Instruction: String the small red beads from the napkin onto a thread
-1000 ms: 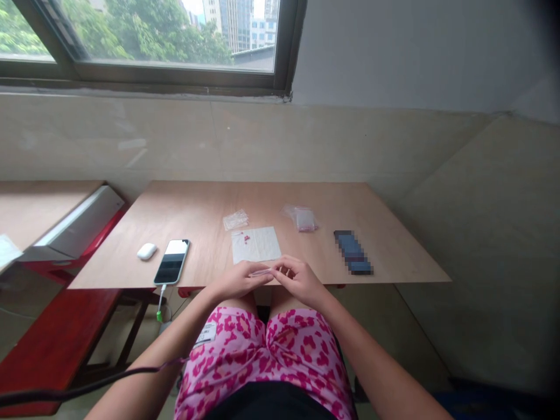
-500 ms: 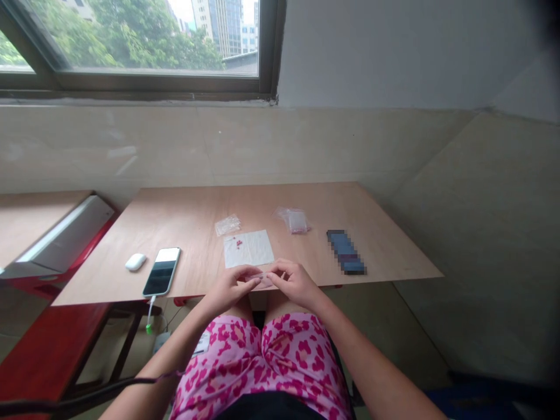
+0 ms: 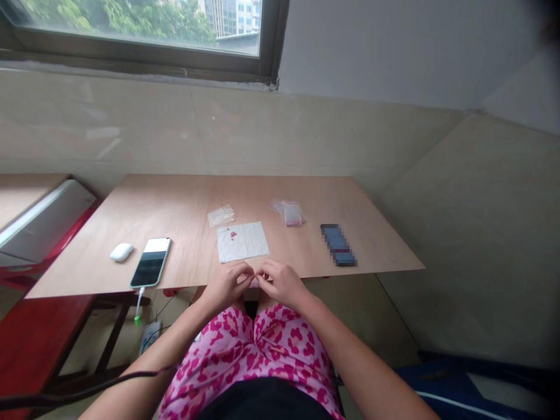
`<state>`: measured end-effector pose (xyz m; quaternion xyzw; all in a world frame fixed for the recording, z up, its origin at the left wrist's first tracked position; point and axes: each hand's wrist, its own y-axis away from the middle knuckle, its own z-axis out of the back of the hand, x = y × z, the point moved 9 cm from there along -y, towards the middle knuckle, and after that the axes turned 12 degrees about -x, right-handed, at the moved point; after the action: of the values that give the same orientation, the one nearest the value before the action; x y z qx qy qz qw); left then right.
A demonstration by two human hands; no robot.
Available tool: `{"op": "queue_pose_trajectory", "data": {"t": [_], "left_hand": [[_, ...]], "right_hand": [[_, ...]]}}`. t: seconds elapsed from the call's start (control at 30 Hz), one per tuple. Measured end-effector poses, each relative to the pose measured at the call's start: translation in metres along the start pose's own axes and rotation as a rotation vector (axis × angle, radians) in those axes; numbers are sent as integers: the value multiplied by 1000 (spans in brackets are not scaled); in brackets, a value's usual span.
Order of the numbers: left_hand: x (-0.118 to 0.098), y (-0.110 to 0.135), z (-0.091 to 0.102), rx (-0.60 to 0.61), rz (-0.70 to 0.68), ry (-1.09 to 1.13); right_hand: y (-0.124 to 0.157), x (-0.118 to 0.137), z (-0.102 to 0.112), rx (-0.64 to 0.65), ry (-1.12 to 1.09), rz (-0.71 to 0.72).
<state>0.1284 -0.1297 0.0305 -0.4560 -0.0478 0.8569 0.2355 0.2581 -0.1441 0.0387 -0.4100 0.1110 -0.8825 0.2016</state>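
Note:
My left hand and my right hand meet at the near edge of the wooden table, fingertips pinched together on something small and pale that I cannot make out. Just beyond them lies a white sheet with a few small red beads near its far left corner. Two small clear plastic bags lie farther back: one on the left, one with pink contents on the right.
A phone on a charging cable and a white earbud case lie at the left of the table. A dark flat object lies on the right. A red bench with a white box stands to the left.
My fingertips have drawn closer together; the thin pale piece seen stretched between them earlier is now hidden in the pinch. The camera has tilted down and shifted slightly.

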Motion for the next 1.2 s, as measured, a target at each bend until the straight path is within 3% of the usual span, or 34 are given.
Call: {"op": "queue_pose_trajectory", "data": {"t": [0.33, 0.77, 1.0, 1.07, 1.2], "left_hand": [[-5, -8, 17, -72, -99, -20], [17, -15, 40, -129, -30, 33], [39, -16, 80, -255, 117, 7], [37, -16, 76, -239, 128, 47], [17, -13, 41, -92, 69, 115]], "right_hand": [[-6, 0, 12, -37, 50, 52], [-10, -1, 22, -89, 11, 83], [-14, -21, 52, -178, -133, -68], [-14, -21, 51, -167, -151, -82], [-11, -11, 30, -78, -162, -48]]}}
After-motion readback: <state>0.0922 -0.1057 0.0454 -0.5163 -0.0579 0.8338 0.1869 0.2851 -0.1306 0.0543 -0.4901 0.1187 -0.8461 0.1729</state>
